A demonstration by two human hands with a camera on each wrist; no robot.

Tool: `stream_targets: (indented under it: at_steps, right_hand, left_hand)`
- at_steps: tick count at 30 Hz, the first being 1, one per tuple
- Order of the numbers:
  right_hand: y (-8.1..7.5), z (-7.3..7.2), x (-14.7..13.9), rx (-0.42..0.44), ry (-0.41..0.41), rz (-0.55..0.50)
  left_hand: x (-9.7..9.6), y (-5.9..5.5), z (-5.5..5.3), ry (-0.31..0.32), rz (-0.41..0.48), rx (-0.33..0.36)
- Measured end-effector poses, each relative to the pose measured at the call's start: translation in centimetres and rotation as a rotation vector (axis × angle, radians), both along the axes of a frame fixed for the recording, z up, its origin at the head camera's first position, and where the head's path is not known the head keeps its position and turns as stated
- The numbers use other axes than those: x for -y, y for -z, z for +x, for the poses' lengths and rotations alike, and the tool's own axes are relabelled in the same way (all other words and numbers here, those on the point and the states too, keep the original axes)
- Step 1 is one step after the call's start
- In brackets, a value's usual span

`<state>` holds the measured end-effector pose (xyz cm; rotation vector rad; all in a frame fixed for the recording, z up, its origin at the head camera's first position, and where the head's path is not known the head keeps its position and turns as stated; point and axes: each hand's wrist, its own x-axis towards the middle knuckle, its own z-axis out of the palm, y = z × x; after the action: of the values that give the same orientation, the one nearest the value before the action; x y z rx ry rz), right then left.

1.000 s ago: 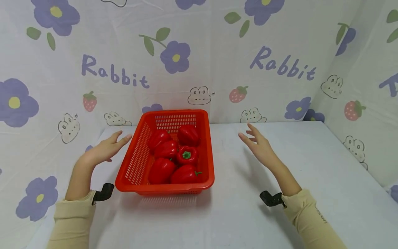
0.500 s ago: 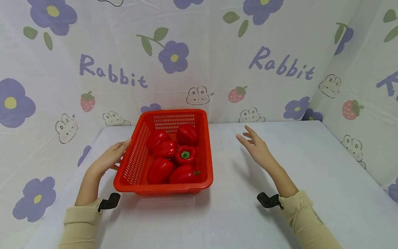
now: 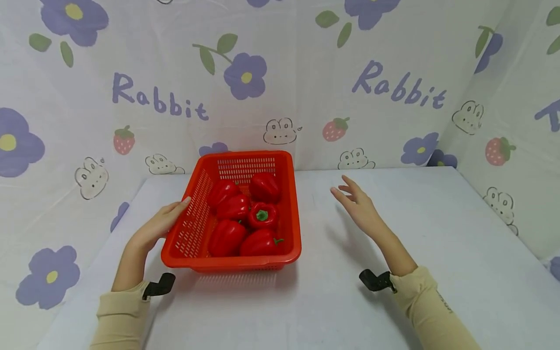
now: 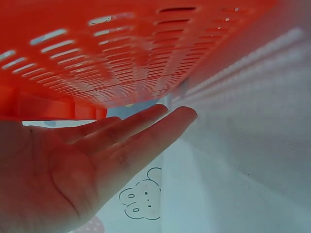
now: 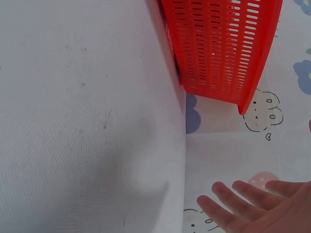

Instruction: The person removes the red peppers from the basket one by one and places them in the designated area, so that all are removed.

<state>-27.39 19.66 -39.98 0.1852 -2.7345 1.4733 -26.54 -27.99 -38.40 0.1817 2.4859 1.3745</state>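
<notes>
A red plastic basket [image 3: 234, 263] with slotted walls stands left of centre in the head view. Several red bell peppers [image 3: 227, 237] lie inside, one with its green stem [image 3: 262, 215] facing up. At the basket's left side, my left hand [image 3: 159, 224] has its thumb laid over the rim. The left wrist view shows that hand's fingers [image 4: 141, 141] straight and spread outside the slotted wall, below the rim. My right hand [image 3: 359, 206] hovers over the table right of the basket, fingers loosely extended and holding nothing; its fingers [image 5: 238, 199] point toward the back in the right wrist view.
A white-covered table [image 3: 415, 218] extends to the right of the basket and in front of it. Behind it hangs a white cloth [image 3: 306, 73] printed with flowers, rabbits and strawberries. Black wrist cameras [image 3: 377, 280] sit at both sleeve cuffs.
My left hand has come right and down to the basket's left rim, with its thumb now over it. My right hand has shifted slightly left. The basket and peppers stay in place.
</notes>
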Motion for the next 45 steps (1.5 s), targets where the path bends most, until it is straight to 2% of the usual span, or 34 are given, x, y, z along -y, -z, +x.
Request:
stream_targets:
  at_steps: [7, 17, 24, 34, 35, 38, 45]
  right_hand:
    - [-0.2, -0.3, 0.5, -0.004, -0.008, -0.019]
    - [-1.2, -0.6, 2.0, -0.027, -0.027, -0.055]
    - [-2.4, -0.7, 4.0, -0.039, -0.070, -0.108]
    - [-4.5, -0.4, 7.8, -0.117, -0.136, -0.166]
    - [-5.0, 0.0, 8.3, -0.111, -0.149, -0.171]
    - [-5.2, 0.0, 9.3, -0.102, -0.191, -0.197]
    - [-4.8, -0.2, 11.7, -0.030, -0.284, -0.220]
  left_hand:
    - [-0.1, 0.1, -0.2, 0.008, 0.017, 0.018]
    - [-0.2, -0.2, -0.7, 0.009, 0.054, 0.035]
    - [-0.2, -0.1, -0.5, 0.015, 0.105, 0.054]
    - [-0.3, 0.3, -0.3, 0.025, 0.130, 0.062]
    - [-0.3, 0.3, -0.3, 0.025, 0.133, 0.063]
    - [-0.3, 0.4, -0.3, 0.025, 0.141, 0.063]
    - [-0.3, 0.6, 0.0, 0.025, 0.147, 0.063]
